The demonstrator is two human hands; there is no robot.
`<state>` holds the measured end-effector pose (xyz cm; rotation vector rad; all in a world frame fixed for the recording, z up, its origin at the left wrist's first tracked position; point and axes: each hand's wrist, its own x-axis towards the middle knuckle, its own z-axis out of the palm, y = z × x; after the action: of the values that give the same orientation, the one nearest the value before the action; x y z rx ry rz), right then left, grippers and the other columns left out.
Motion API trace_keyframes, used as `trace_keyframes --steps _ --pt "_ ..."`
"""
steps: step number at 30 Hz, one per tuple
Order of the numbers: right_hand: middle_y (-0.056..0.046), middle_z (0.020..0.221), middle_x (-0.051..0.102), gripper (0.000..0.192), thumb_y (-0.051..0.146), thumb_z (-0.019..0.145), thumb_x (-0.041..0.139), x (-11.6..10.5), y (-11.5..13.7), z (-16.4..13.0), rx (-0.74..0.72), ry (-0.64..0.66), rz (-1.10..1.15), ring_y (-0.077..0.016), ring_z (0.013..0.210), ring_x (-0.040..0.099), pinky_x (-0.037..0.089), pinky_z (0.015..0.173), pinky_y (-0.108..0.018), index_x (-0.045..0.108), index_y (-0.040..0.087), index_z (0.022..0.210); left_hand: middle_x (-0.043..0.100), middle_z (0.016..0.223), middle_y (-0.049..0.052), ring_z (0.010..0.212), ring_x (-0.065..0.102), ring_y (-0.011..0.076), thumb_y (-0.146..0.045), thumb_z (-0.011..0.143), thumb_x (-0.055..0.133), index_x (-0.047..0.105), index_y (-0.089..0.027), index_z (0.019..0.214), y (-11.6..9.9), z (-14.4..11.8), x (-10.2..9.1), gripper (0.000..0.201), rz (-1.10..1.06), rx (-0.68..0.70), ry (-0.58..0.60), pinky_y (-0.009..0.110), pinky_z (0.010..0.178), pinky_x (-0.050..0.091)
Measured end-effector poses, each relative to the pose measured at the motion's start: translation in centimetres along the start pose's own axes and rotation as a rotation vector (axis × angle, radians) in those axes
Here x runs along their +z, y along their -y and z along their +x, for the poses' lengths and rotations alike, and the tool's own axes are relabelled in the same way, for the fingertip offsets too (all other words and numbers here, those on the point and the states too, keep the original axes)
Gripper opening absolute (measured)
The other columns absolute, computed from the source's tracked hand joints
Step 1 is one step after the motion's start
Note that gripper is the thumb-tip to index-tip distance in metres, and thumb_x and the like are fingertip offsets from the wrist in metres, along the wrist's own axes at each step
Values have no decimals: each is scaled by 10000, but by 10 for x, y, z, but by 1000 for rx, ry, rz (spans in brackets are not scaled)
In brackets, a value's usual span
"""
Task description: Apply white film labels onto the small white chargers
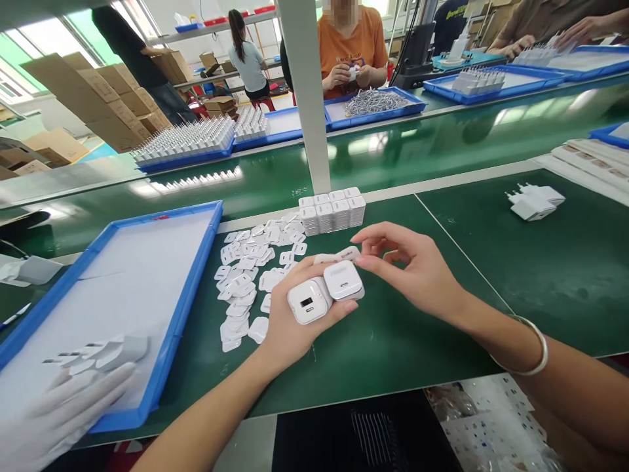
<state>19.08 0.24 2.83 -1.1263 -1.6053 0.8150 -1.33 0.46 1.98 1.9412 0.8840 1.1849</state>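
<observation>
My left hand (289, 314) is wrapped round two white plug chargers, their port faces turned toward me. The left charger (308, 301) shows a dark wide port and a small slot; the right charger (343, 280) has a single small slot. Behind them a small white printed plate (348, 254) stands out. At its right edge the thumb and forefinger of my right hand (407, 262) pinch it. Loose white face plates (240, 282) lie scattered left of my hands, and stacked white plates (331, 213) stand in rows just behind.
A blue-rimmed tray (164, 341) lies at left, where another person's gloved hand (73, 406) holds white chargers. Two chargers (535, 200) lie at right. A pale post (307, 98) rises beyond the plates. Across the green conveyor (422, 151), people work beside blue trays.
</observation>
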Motion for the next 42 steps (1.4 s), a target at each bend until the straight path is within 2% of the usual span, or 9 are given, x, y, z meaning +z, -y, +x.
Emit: trace_keyframes --steps 3,7,9,11,13,15,22,33,42 --pt "-19 749 656 167 326 907 645 0 -3 2 49 57 6 -132 633 545 408 529 -257 691 189 824 742 1074 70 937 722 201 -226 732 831 711 -210 1039 0 -1 2 330 44 30 -1 340 817 606" --pt "31 598 509 172 254 886 671 -7 0 1 60 -146 61 -97 540 415 319 497 -247 642 186 730 733 1185 87 1089 707 229 -211 746 824 703 -213 1082 3 -3 6 357 117 85 -58 374 940 584" --pt "36 586 476 197 265 875 690 -8 5 -2 87 -90 200 -93 532 386 294 483 -241 631 186 705 729 1202 95 1097 707 226 -212 759 814 705 -205 1093 7 -4 8 351 166 83 -80 379 960 575" --pt "23 603 497 239 304 873 704 -5 11 -8 127 49 303 -99 550 412 317 495 -240 626 183 683 725 1214 99 1105 704 234 -215 755 813 705 -202 1101 12 -5 9 362 221 77 -93 395 961 571" --pt "7 626 528 285 347 875 709 1 16 -15 166 151 327 -112 581 447 349 520 -245 615 180 664 722 1227 100 1113 701 251 -202 746 807 700 -205 1112 16 -6 10 381 264 78 -103 413 941 574" --pt "9 617 510 335 392 875 710 9 19 -21 198 190 331 -115 587 442 354 529 -248 591 179 645 720 1234 102 1115 700 262 -189 746 792 695 -208 1119 18 -7 11 386 286 93 -116 416 912 577" --pt "28 614 437 372 405 884 699 20 16 -26 217 202 336 -107 588 383 321 538 -248 539 182 633 714 1252 98 1123 697 259 -179 768 763 681 -213 1130 15 -9 15 372 334 101 -121 402 915 556" --pt "32 603 441 307 294 889 673 18 17 -30 205 206 247 -107 572 367 283 521 -259 538 186 635 718 1249 86 1129 694 248 -194 801 726 655 -218 1149 14 -10 15 356 423 157 -136 393 905 514" --pt "26 604 415 349 337 902 649 20 15 -28 214 213 196 -111 566 352 284 510 -261 493 189 626 722 1240 81 1119 698 245 -216 811 718 661 -219 1136 16 -11 16 330 450 168 -128 379 878 506"
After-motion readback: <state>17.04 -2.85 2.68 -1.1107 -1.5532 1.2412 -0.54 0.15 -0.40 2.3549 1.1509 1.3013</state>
